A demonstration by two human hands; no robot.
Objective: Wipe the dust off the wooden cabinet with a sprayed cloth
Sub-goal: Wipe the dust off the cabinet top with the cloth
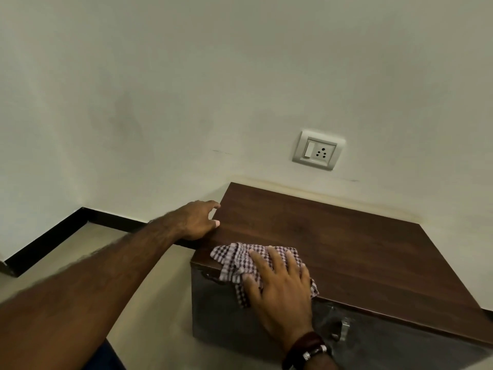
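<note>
A low wooden cabinet (346, 236) with a dark brown top stands against the wall. A checked maroon-and-white cloth (234, 260) lies crumpled on the top's near left corner and hangs a little over the front edge. My right hand (277, 292) presses flat on the cloth with fingers spread. My left hand (198, 220) rests on the cabinet's left edge, its thumb on the top and its fingers curved round the side. No spray bottle is in view.
A wall socket with a switch (318, 150) sits above the cabinet's back edge. A metal handle (342, 329) shows on the cabinet's front. Beige floor (149, 303) and a black skirting board (53, 236) lie to the left.
</note>
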